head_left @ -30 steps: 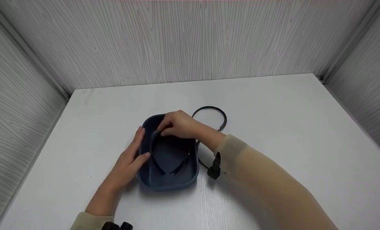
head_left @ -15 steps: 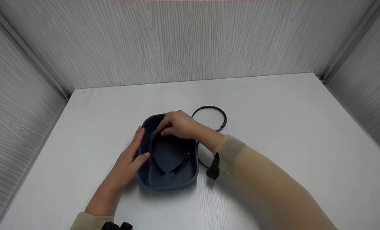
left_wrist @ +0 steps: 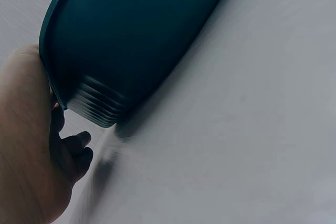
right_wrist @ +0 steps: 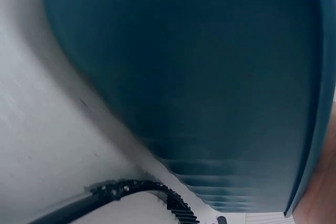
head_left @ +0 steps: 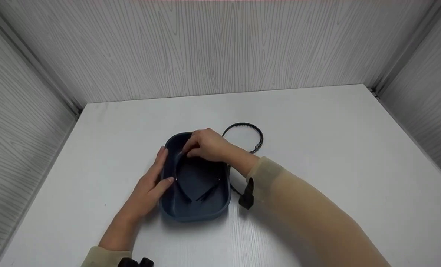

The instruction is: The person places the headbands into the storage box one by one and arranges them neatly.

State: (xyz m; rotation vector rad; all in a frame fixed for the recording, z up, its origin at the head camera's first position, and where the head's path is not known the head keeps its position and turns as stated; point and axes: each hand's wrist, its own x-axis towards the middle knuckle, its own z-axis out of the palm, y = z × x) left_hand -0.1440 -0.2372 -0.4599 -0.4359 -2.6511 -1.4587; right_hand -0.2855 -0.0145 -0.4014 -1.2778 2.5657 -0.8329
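Observation:
A dark blue rectangular box (head_left: 196, 217) with rounded corners stands on the white table. My left hand (head_left: 146, 191) holds its left side, thumb over the rim and the other fingers outside. Inside the box lies a black headband (head_left: 183, 193), its two ends pointing toward me. My right hand (head_left: 209, 145) reaches over the right rim and pinches this headband near its far curve, which the hand partly hides. Right of the box, a second black band with small teeth, a toothed headband (head_left: 260, 137), lies on the table, partly under my right forearm.
White wood-grain panels (head_left: 220, 48) close off the back and both sides of the table (head_left: 316, 122). In the right wrist view the ribbed box wall (right_wrist: 210, 182) comes very near the toothed headband on the table.
Almost nothing differs. My right forearm has shifted very slightly left; both hands keep their places on the box and the headband.

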